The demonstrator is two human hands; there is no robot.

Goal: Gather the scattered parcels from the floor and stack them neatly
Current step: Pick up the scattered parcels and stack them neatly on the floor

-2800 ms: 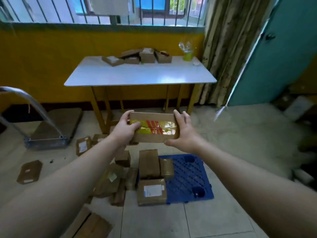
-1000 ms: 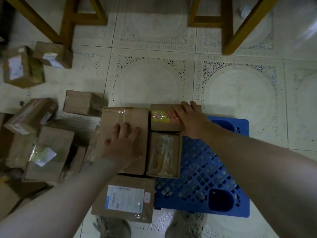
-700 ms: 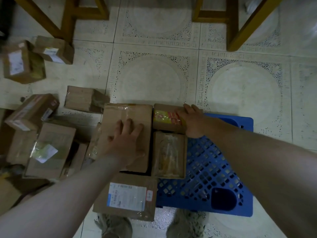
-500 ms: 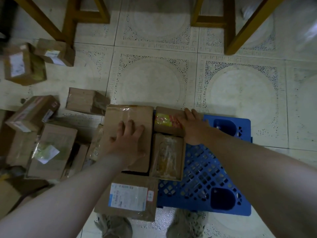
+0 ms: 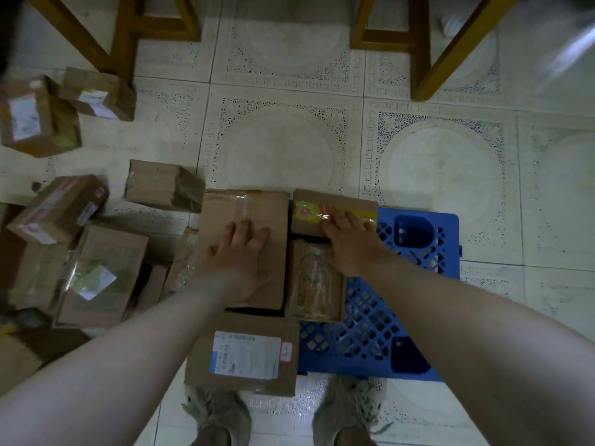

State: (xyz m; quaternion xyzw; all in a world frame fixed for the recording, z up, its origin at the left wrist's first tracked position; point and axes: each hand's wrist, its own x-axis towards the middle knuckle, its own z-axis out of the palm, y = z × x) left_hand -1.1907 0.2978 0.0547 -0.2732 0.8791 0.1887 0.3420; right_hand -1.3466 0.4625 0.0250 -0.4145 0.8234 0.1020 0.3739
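Pale patterned floor tiles (image 5: 283, 149) run under wooden table legs (image 5: 122, 37) at the top. Loose parcels (image 5: 99, 275) lie scattered at the left. The left hand (image 5: 238, 255) rests flat, fingers spread, on a big box (image 5: 244, 210); nearer the feet sits a labelled box (image 5: 244, 355). Just right of the big box a clear-taped box (image 5: 315, 284) lies on the blue pallet (image 5: 415, 300). Beyond it, touching, is the yellow-taped parcel (image 5: 318, 209) at the pallet's far edge. The right hand (image 5: 351, 243) lies on that parcel, fingers straight, gripping nothing.
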